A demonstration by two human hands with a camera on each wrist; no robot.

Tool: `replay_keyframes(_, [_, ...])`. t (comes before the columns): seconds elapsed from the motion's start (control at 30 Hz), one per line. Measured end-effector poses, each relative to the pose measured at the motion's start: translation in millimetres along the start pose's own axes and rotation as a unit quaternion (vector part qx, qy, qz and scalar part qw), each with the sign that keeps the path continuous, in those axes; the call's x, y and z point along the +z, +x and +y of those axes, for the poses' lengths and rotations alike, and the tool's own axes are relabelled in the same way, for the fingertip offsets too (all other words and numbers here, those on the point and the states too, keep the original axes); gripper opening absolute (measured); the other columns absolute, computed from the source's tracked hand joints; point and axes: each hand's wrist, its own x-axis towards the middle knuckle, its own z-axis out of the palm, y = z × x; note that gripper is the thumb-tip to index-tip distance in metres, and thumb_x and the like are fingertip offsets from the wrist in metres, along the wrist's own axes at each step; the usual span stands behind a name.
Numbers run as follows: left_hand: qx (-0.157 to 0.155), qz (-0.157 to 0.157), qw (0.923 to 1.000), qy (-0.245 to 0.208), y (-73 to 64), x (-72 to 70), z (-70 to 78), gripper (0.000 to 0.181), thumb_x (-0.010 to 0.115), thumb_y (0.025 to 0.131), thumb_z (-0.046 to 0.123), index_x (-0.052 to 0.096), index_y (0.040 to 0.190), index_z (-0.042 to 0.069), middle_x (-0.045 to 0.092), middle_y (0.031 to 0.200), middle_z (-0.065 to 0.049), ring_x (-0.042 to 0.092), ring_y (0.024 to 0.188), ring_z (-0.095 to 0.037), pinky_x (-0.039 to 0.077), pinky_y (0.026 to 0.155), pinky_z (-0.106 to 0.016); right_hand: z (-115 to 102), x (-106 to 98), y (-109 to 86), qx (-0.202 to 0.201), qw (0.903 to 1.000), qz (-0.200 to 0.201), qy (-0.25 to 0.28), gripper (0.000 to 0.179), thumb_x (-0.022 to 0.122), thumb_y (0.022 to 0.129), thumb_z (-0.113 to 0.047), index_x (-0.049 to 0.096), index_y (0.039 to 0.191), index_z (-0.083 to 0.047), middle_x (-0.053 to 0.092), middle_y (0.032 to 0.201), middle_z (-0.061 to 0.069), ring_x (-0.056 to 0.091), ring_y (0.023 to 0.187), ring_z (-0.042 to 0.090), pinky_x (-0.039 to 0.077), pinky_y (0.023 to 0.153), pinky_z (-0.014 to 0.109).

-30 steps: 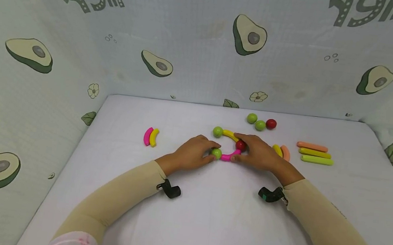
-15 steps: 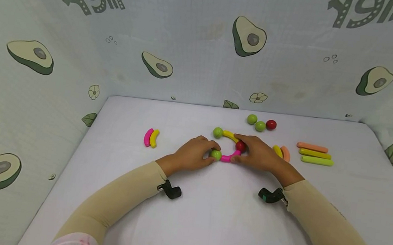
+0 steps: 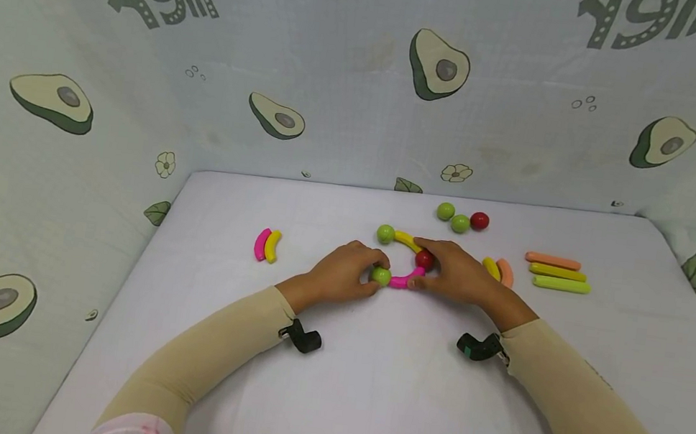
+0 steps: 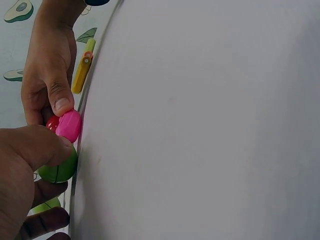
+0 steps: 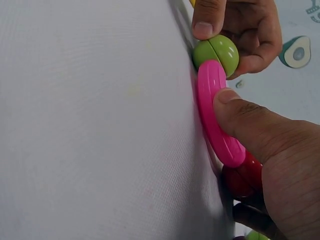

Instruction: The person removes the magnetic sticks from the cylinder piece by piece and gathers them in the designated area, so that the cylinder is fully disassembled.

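My left hand pinches a green ball between thumb and fingers. One end of a pink curved rod meets that ball; its other end meets a red ball. With the thumb on the pink rod and the fingers round the far side of the red ball, my right hand holds this joint. From the red ball a yellow curved rod runs to another green ball, so the chain bends in an arc open to the left. My right fingertips partly hide the yellow rod's end.
Left lie a pink curved rod and a yellow one. Two green balls and a red ball sit behind. Right are yellow and orange curved rods, then three straight rods on the white table.
The green ball in my left hand has shifted slightly toward me, with the pink rod's end following it. My right hand stays nearly still; both holds are unchanged.
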Motion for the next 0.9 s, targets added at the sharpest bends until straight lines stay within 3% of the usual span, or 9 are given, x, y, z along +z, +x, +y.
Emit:
replay_keyframes(0.53, [-0.005, -0.005, 1.0000, -0.005, -6.5, -0.7, -3.5, 0.029, 0.077, 0.091, 0.027, 0.067, 0.117, 0.019, 0.066, 0.108, 0.008, 0.053, 0.110, -0.016, 0.047, 0.095, -0.029, 1, 3, 1.6, 0.006, 1.0000, -0.001, -0.003, 0.092, 0.082, 0.085, -0.049, 0.041, 0.157, -0.009, 0.044, 0.153, 0.022, 0.037, 0.142, 0.042, 0.033, 0.112, 0.063])
replay_keyframes(0.9, [-0.021, 0.031, 0.9991, 0.018, -14.9, -9.2, -22.0, 0.033, 0.076, 0.093, 0.027, 0.069, 0.124, 0.017, 0.068, 0.111, 0.007, 0.055, 0.111, -0.016, 0.046, 0.098, -0.031, -1, 4, 1.5, 0.007, 1.0000, 0.004, 0.000, 0.091, 0.082, 0.085, -0.046, 0.040, 0.157, -0.009, 0.046, 0.152, 0.021, 0.038, 0.141, 0.041, 0.035, 0.111, 0.062])
